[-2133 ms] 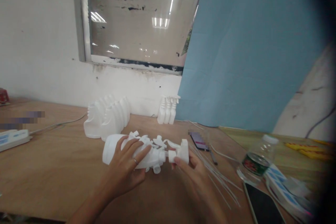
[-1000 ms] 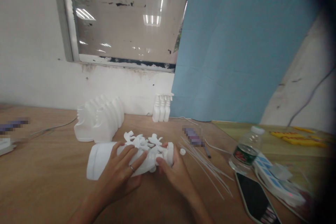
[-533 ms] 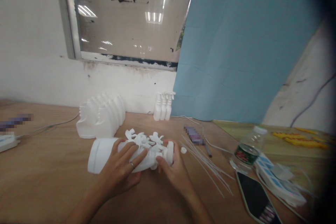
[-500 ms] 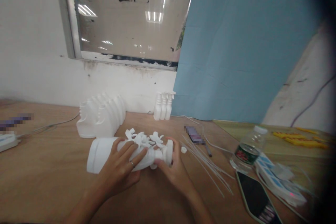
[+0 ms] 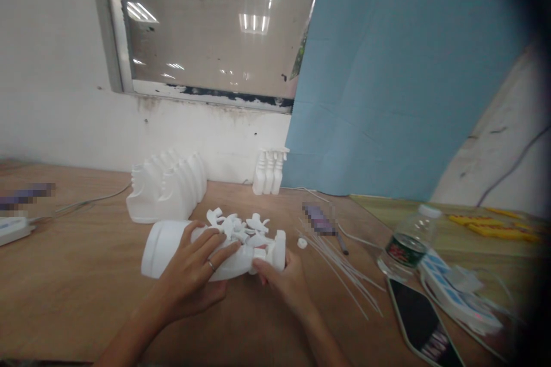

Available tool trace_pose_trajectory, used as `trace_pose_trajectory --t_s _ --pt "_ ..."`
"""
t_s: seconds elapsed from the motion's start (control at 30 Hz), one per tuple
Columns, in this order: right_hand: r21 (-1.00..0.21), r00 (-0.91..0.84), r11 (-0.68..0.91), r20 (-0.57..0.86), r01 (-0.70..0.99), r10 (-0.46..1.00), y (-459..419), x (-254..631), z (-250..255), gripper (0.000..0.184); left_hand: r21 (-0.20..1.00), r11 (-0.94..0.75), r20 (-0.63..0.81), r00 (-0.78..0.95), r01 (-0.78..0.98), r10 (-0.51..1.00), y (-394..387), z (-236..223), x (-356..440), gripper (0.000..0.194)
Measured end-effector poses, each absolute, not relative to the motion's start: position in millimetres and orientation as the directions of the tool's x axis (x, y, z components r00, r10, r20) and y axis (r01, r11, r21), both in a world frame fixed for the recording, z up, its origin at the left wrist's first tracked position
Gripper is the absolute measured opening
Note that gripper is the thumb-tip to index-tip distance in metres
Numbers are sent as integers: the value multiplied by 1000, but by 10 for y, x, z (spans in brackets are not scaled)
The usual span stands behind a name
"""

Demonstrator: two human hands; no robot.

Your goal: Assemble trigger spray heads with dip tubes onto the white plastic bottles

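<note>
Both forearms reach in from the lower edge and angle inward, so that the hands meet near each other on one white bottle [image 5: 166, 248]. The bottle lies on its side above or on the tabletop [image 5: 86, 281], base to the left and neck to the right; whether it touches the wood cannot be told.

The left hand [image 5: 196, 266] is clamped over the bottle's body, back of the hand up, fingers slightly spread and slanting across the top, a metal ring [image 5: 212, 265] on one of them. Its thumb side is tucked low along the near face.

The right hand [image 5: 284, 280] grips the white spray head [image 5: 279, 249] at the neck: the thumb lies along the near side, pointing left at the collar, while the other fingers are mostly hidden behind.

A pile of white trigger pieces [image 5: 232, 226] lies just beyond the bottle, and thin white tubes [image 5: 344, 273] fan out to the right.
</note>
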State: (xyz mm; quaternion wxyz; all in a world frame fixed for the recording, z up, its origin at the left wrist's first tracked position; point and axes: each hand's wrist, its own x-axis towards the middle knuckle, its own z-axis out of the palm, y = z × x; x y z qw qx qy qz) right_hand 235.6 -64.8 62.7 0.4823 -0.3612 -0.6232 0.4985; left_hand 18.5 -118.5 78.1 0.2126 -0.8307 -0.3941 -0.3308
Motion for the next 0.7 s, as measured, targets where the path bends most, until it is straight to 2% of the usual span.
trace_pose_trajectory --t_s 0.1,0.23,0.33,0.47,0.57,0.7 --pt "-958 -197 285 286 -33 938 -674 2345 602 37 -97 -621 711 490 778 504 -1211 782 182 63" --pt "-945 -206 327 323 -12 924 -688 2320 619 36 -122 -549 678 474 827 562 -1226 810 197 61" --pt "-933 -255 359 342 21 904 -705 2308 634 38 -142 -495 627 465 857 625 -1236 840 233 73" --pt "-930 -297 367 344 26 891 -753 2325 632 39 -154 -530 536 522 834 664 -1299 870 289 87" --pt "-930 -326 366 339 24 882 -796 2366 637 39 -193 -561 564 559 805 608 -1345 861 293 81" --pt "-921 -341 390 358 27 869 -840 2409 649 33 -313 -585 643 620 748 449 -1344 824 274 61"
